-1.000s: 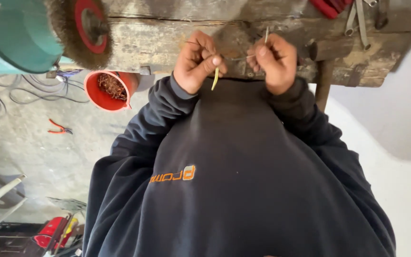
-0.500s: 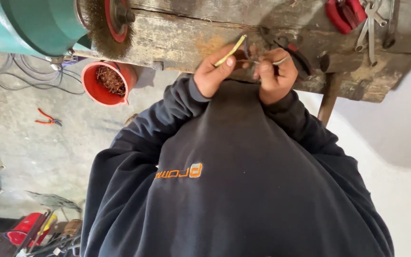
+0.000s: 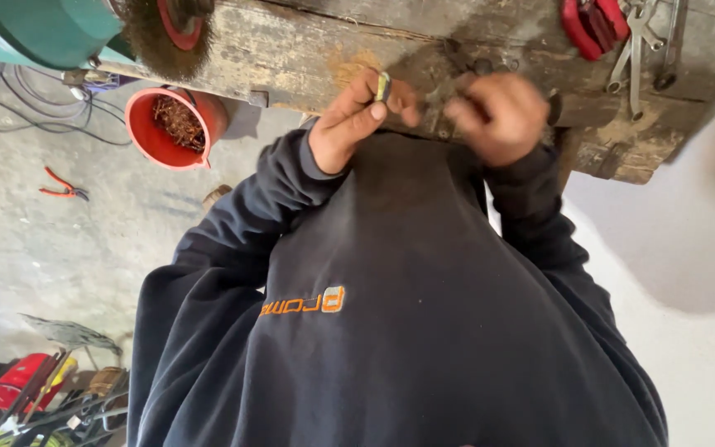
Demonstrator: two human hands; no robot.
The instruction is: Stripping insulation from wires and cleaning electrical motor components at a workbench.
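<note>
My left hand has risen toward twelve o'clock, pinching the yellow wire stub over the worn bench; my right hand, blurred, looks clenched beside it.

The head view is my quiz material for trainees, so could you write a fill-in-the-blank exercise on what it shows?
1. The left hand pinches a short yellowish piece between thumb and ____.
2. The bucket on the floor is ____ in colour.
3. Both hands work at the edge of a worn ____ workbench.
4. The right hand is too ____ to show what it holds.

Missing words: fingers; red; wooden; blurred
</note>
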